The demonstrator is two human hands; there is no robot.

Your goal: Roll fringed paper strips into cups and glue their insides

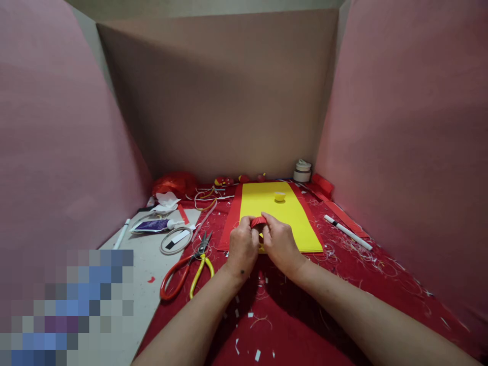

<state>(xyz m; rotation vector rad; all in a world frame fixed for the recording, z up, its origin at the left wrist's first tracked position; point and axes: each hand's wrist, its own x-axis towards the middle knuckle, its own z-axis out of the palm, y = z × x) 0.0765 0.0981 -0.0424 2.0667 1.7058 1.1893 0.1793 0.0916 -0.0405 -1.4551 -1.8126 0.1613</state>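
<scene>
Both hands meet over the near part of a stack of yellow sheets [267, 203], which lies on red sheets [230, 229]. Between my left hand [244, 244] and my right hand [280, 241] is a small red ridged piece [259, 221], curved like a ring or dome. The fingers of each hand close on it from either side and hide part of it. Some yellow shows below it, between the hands. Farther back on the yellow sheets sits a small yellow cup-shaped piece [279, 196].
Scissors [203, 254] with red and yellow handles lie left of my hands. A purple-and-white tube [152, 225] and a grey ring [176, 240] rest on a grey board [125, 284]. At right lies a white pen [347, 232]. A lidded jar [302, 171] stands at the back, between pink side walls.
</scene>
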